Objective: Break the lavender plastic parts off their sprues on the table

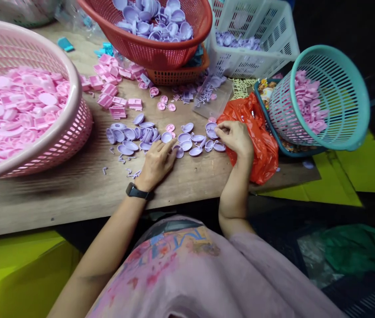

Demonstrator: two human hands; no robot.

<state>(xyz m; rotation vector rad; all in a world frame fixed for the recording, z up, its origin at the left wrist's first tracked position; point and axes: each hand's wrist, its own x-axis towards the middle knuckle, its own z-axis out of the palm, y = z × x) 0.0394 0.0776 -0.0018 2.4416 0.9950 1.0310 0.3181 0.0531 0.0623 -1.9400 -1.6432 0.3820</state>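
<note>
My left hand [157, 162], with a black watch [137, 191] on the wrist, lies low over the table with its fingers stretched out. Its fingertips reach small purple oval plastic pieces [166, 137], shaped like shallow dishes. Thumb and forefinger of my right hand [236, 138] are pinched together at the edge of a purple oval piece [211, 132]. Between the hands lie several more of these ovals [195, 151], loosely spread. A denser heap of them [130, 134] sits left of my left hand, with thin purple hook-like bits [135, 174] below.
A pink basket [74, 95] of pink parts stands left. At the back are a red basket [134, 48] of purple parts and a white crate [253, 62]. Pink blocks [109, 90] lie behind the ovals. On the right are a red plastic bag [253, 154] and a tilted teal basket [342, 101].
</note>
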